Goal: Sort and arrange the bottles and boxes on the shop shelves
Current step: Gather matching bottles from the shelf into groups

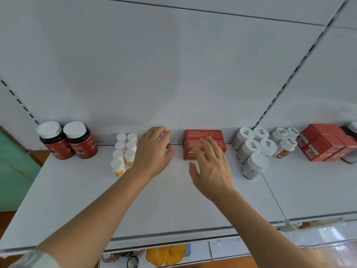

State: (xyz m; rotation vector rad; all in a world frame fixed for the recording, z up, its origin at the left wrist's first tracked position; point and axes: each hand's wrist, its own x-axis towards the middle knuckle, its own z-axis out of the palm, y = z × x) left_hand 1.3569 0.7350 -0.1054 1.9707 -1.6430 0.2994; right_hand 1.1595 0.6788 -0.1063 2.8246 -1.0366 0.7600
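The right hand's fingers are spreading straight and apart, hovering over the near face of the red box and gripping nothing; whether the tips are actually touching the card I cannot tell. That box is sitting at the back of the shelf, against the rear lip, its long axis running nine to three, and it is lying at twelve o'clock from the right hand, which makes this plainly the nearer hand for it. Over at nine o'clock from the box, the left hand is curling its fingers round something small with a pale top; the hand is hiding most of it, so I cannot name it. Farther out at nine, small white bottles are standing in two rows, then two red jars with white lids. At three o'clock from the box, white-capped bottles are clustering, and beyond them more red boxes are stacking up. I judge the next move calls for closing across the box's short width.
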